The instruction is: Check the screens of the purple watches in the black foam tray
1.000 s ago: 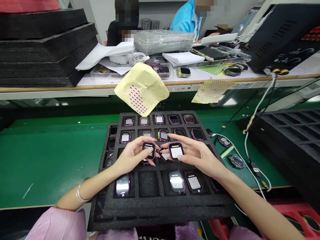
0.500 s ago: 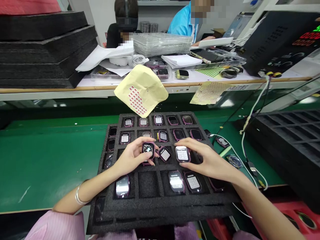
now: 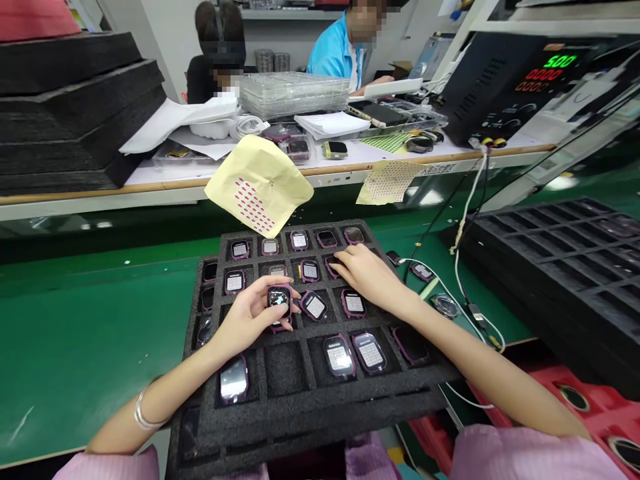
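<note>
A black foam tray (image 3: 310, 397) with square compartments holds several purple-framed watches, some with white lit screens. My left hand (image 3: 257, 310) is closed on a purple watch (image 3: 279, 301) whose dark screen shows a round face, held over the tray's left part. Beside it a tilted watch (image 3: 314, 305) lies in its compartment. My right hand (image 3: 363, 272) reaches into the second row from the back, its fingertips at a dark-screened watch (image 3: 332, 265) that they partly cover. Just below that hand, a watch with a white screen (image 3: 354, 302) rests in a compartment.
Black foam stacks stand at the left (image 3: 75, 127) and right (image 3: 555, 280). A yellow sticker sheet (image 3: 260, 183) hangs from the shelf edge (image 3: 180, 193). A power supply (image 3: 505, 93) sits on the shelf. Cables (image 3: 463, 227) cross the green table (image 3: 100, 333). Two people are behind.
My right hand has let go of the white-screened watch, now in its compartment, and moved back to a dark one. My left hand still holds its watch. The view has shifted right.
</note>
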Available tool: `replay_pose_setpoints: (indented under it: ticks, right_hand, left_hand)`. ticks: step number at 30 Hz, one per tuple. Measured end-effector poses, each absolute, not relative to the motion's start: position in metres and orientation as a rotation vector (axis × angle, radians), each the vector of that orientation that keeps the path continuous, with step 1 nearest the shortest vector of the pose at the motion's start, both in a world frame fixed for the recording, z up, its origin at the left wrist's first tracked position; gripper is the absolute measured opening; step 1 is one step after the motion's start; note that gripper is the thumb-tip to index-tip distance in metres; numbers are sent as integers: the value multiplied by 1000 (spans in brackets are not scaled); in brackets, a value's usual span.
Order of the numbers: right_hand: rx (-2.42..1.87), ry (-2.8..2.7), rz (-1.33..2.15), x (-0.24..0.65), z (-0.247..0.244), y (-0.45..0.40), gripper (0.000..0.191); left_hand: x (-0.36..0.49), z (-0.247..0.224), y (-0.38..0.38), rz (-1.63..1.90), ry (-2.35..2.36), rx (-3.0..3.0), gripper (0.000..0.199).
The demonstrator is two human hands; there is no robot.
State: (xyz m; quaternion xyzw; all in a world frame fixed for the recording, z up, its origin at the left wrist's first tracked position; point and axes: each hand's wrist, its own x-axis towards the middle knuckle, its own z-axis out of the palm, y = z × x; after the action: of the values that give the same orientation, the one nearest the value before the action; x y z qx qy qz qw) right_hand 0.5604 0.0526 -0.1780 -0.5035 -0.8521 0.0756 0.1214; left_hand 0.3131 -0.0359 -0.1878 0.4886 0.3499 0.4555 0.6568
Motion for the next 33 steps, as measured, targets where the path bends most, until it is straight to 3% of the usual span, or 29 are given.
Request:
replay_pose_setpoints:
  ticks: [9, 14, 22, 33]
  right_hand:
    - [-1402, -2258, 500, 564, -178, 56, 22]
    - [-941, -1716, 1394, 553, -145, 44, 24]
    - [-839, -1295, 1941, 531, -151, 36, 45]
    - [-726, -1356, 1937, 541, -162, 29, 44]
  left_hand:
    - [311, -192, -37, 1031, 1011, 1357, 37]
    - [310, -179, -29, 1094, 1166, 1600, 30]
    - [319, -178, -17, 1101, 1150, 1621, 25]
    - [319, -188, -20, 1100, 1106, 1460, 22]
